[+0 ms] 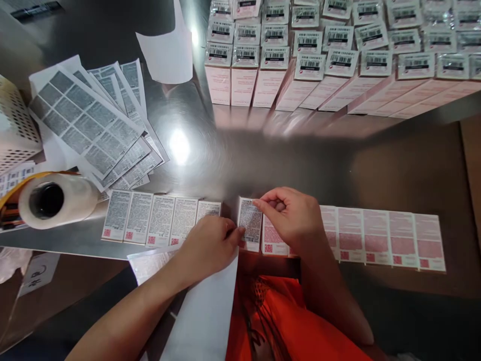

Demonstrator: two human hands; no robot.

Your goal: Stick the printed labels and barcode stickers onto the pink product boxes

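A small box [250, 224] with a grey printed label on its face lies at the near edge of the steel table [240, 150]. My left hand [209, 245] pinches its lower left edge. My right hand [291, 215] has its fingertips on the box's upper right corner. To the left lies a row of labelled boxes [150, 219], laid side by side. On the right, a row of pink boxes [383, 236] stretches away, partly under my right hand. A white backing sheet [205, 311] lies under my left forearm.
Many upright pink boxes [319, 60] with barcode tops fill the far right of the table. Fanned sheets of grey labels [93, 123] lie at the left, beside a perforated white basket [15, 130] and a roll of clear film [56, 199]. A curled white sheet [169, 50] rests farther back.
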